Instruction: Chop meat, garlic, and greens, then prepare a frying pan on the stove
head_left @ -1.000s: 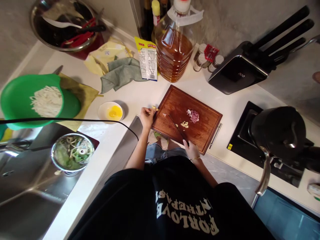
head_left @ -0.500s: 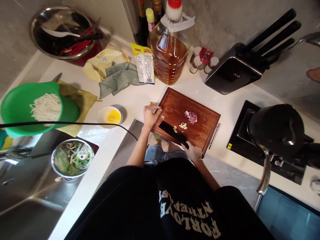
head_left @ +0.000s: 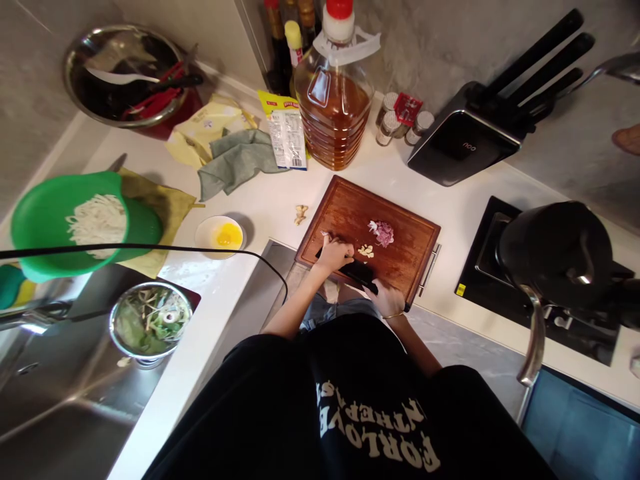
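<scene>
A brown wooden cutting board (head_left: 405, 213) lies on the white counter in front of me. On it are a small pile of chopped purple onion (head_left: 383, 233) and a few pale garlic slices (head_left: 367, 251). My right hand (head_left: 386, 301) is closed round the handle of a dark knife (head_left: 359, 272) at the board's near edge. My left hand (head_left: 334, 253) rests on the board with its fingers curled, right against the front of the blade. What lies under those fingers is hidden. A pale scrap (head_left: 301, 213) lies on the counter left of the board.
A big oil bottle (head_left: 333, 100) and spice jars (head_left: 400, 123) stand behind the board, a knife block (head_left: 465, 140) to the right. A black pot (head_left: 555, 257) sits on the hob. To the left are an egg dish (head_left: 220, 235), a green colander (head_left: 45, 213), a bowl of greens (head_left: 150, 320) and a grey cloth (head_left: 235, 160).
My left hand left the board's left corner, where the pale scrap stays, and moved right onto the board beside the blade. The knife turned flatter and shifted slightly towards the near edge.
</scene>
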`<state>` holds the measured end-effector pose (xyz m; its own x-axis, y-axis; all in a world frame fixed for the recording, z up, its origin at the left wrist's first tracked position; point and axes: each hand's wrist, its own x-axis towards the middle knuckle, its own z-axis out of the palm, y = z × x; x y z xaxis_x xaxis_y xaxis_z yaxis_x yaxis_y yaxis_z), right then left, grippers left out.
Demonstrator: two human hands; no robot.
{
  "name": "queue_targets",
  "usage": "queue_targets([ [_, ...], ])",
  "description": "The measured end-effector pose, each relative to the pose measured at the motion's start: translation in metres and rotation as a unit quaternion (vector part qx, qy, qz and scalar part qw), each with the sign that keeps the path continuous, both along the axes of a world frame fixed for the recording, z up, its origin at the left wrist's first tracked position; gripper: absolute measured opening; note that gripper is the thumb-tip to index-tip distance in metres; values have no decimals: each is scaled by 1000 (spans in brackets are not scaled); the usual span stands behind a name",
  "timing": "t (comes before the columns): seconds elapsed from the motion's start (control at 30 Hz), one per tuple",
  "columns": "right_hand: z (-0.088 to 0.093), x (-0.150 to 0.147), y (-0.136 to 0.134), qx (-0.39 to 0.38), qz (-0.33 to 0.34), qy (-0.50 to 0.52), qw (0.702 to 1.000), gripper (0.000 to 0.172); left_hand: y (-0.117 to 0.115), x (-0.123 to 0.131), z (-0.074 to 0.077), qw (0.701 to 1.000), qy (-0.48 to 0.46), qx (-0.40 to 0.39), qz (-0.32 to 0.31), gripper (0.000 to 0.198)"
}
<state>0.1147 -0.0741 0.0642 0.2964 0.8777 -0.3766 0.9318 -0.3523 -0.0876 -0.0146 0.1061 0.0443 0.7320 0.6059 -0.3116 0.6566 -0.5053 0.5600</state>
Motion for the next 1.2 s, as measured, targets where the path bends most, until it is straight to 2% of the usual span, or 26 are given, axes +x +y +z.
queue_targets([
  [0.2,-4,2,-14,11,5,11,1000,38,-1,1,-10,1000,-7,4,-3,7],
  [0.3,-6,13,-34,17,15,25,999,33,4,0,-7,999,-35,-14,5,9],
  [0.37,-7,22,-52,19,5,32,999,29,8,-3,-1,998,-51,-11,38,11],
  [0.5,-9,40,-86,41,-80,76,993,26,12,-11,4,993,-37,10,110,17],
  [0.6,-9,45,-98,83,-171,154,970,33,4,-16,1,993,-25,2,117,16],
  [0.73,-4,43,-89,137,-250,193,939,46,-18,-15,-4,996,-6,40,80,19],
  [0.87,0,35,-69,155,-259,217,928,48,-34,-10,-6,995,12,81,51,20],
  [1.03,2,23,-50,142,-245,243,928,48,-37,-11,-8,995,11,83,50,21],
  [1.2,-5,12,-37,114,-254,244,929,45,-32,-11,-11,995,-9,72,71,21],
])
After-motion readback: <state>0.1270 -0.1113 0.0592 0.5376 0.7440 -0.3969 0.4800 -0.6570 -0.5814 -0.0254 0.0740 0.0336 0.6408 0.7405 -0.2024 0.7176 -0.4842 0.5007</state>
